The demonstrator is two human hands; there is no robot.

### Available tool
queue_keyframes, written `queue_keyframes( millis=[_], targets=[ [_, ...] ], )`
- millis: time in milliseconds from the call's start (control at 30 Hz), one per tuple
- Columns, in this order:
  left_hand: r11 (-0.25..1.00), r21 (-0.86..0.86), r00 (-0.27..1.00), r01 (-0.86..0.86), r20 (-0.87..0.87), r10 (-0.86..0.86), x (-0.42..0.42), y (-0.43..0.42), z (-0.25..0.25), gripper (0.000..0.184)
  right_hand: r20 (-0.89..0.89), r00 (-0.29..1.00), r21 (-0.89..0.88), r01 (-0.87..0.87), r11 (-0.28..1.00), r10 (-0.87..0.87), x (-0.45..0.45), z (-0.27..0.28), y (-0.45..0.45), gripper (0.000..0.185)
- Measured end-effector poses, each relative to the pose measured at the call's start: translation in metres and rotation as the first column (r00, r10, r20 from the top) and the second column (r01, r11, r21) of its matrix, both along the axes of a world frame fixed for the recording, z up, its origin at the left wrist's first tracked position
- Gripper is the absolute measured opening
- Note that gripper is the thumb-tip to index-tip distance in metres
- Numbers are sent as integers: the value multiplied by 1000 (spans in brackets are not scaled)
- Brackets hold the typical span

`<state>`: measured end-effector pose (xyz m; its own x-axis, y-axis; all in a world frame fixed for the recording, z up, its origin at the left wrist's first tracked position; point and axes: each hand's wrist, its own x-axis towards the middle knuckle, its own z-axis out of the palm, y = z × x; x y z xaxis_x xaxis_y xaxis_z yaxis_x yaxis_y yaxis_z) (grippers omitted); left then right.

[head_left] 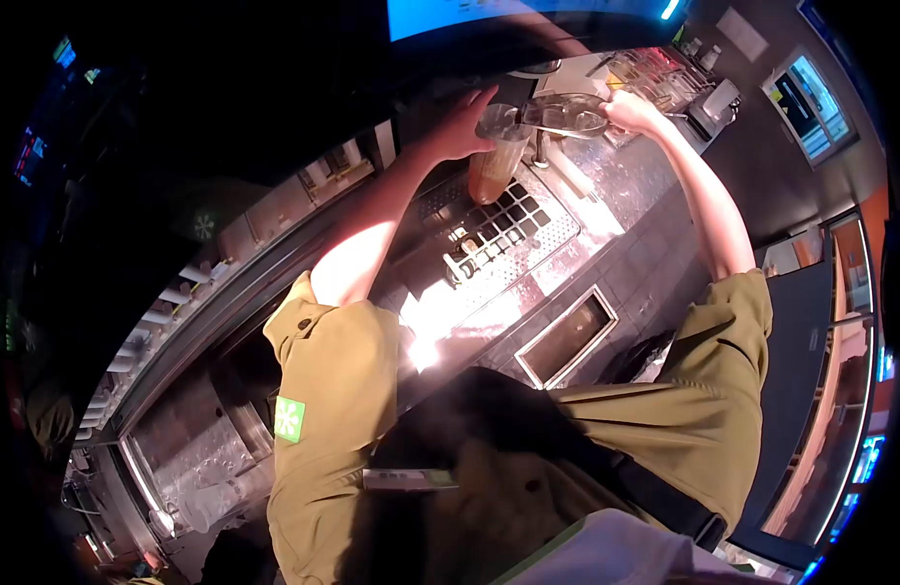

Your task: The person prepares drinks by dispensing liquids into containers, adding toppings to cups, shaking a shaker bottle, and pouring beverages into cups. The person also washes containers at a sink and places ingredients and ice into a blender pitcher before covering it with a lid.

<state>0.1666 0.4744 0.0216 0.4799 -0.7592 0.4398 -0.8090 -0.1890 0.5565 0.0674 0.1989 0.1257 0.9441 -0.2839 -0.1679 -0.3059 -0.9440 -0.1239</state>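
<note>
My left hand [462,129] is beside a tall clear cup [503,156] with brownish liquid in its lower part. The thumb is at the cup's side, and the fingers stretch apart past the rim; whether they press on the cup is hard to see. A clear pitcher-like container [567,115] is tipped sideways, its mouth at the cup's rim. My right hand [633,112] is closed around the container's handle end. Under the cup lies a metal drip tray [557,234] with a dark square grid.
A lit screen [469,18] hangs above the counter. A metal tap [540,151] stands behind the tray. To the right are racks of small items [659,78] and a metal dispenser [713,109]. A framed rectangular opening [567,336] sits in the near counter. Stacked cups [157,312] line the left.
</note>
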Motion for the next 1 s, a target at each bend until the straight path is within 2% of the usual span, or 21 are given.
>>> queue_keyframes(
  millis=[33, 67, 133, 233, 267, 400, 467, 533, 567, 600, 633, 667, 700, 733, 767, 800, 833, 867, 933, 967, 1000],
  targets=[
    [1000, 21, 1000, 9, -11, -9, 5, -7, -2, 86, -31, 990, -226, -140, 964, 136, 8, 1, -7, 31],
    [999, 44, 1000, 19, -24, -18, 9, -11, -4, 89, -92, 961, -432, -274, 859, 260, 16, 0, -14, 30],
    [998, 9, 998, 56, -32, -55, 16, -14, -10, 89, -352, 930, -486, -277, 829, 105, 24, 24, 12, 28],
    [998, 43, 999, 50, -23, -49, 18, -12, -7, 90, -244, 970, -377, -112, 919, 17, 31, 37, 28, 31],
    [997, 68, 999, 37, -16, -36, 18, -11, -8, 90, -247, 969, -383, -111, 917, 14, 31, 39, 30, 33],
    [998, -37, 996, 50, -75, -52, 17, -9, -20, 85, -236, 972, -398, -113, 910, 18, 33, 37, 18, 32],
    [993, -118, 999, 14, -39, -18, 8, 2, -22, 81, -301, 938, -491, -309, 814, 175, 17, 45, 12, 36],
    [986, -159, 990, -57, -140, 35, -11, 31, -25, 74, 25, 996, -438, -66, 896, 85, -14, 46, 34, 37],
    [980, -176, 980, -96, -189, 62, -25, 52, -26, 71, 31, 989, -434, -115, 893, 143, -24, 41, 38, 38],
    [953, -247, 949, -176, -301, 98, -45, 76, -26, 63, -61, 993, -424, -118, 898, 102, -30, 37, 52, 40],
    [914, -309, 904, -263, -411, 121, -70, 102, -28, 56, -130, 981, -242, -173, 955, 145, -39, 33, 71, 38],
    [841, -401, 827, -363, -555, 93, -97, 128, -38, 52, 113, 946, -159, -284, 946, 303, -56, 12, 98, 38],
    [747, -465, 732, -475, -680, 43, -123, 155, -52, 48, -229, 939, -116, -289, 950, 258, -45, -4, 116, 39],
    [637, -428, 673, -641, -712, 199, -149, 182, -69, 41, -264, 898, -85, -386, 919, 353, -50, -18, 156, 39],
    [518, -450, 644, -728, -707, 291, -178, 211, -89, 36, -288, 838, -104, -508, 855, 463, -50, -43, 189, 39],
    [303, -391, 483, -869, -802, 351, -208, 235, -102, 30, -350, 732, -38, -634, 772, 584, -48, -58, 234, 38],
    [151, -373, 398, -915, -781, 481, -238, 259, -111, 28, -315, 629, -30, -755, 656, 710, -42, -93, 265, 38],
    [-29, -348, 264, -937, -762, 591, -272, 279, -119, 26, -345, 562, 64, -785, 616, 752, -36, -120, 302, 37],
    [-257, -301, 7, -918, -662, 750, -342, 319, -145, 22, -420, 510, 293, -707, 644, 751, -43, -141, 401, 31],
    [-464, -308, -69, -830, -770, 634, -373, 329, -157, 19, -377, 410, 128, -865, 485, 830, -37, -181, 428, 29],
    [-543, -325, -170, -774, -720, 673, -411, 342, -160, 20, -325, 294, -47, -954, 295, 899, -23, -249, 457, 27]
  ],
)
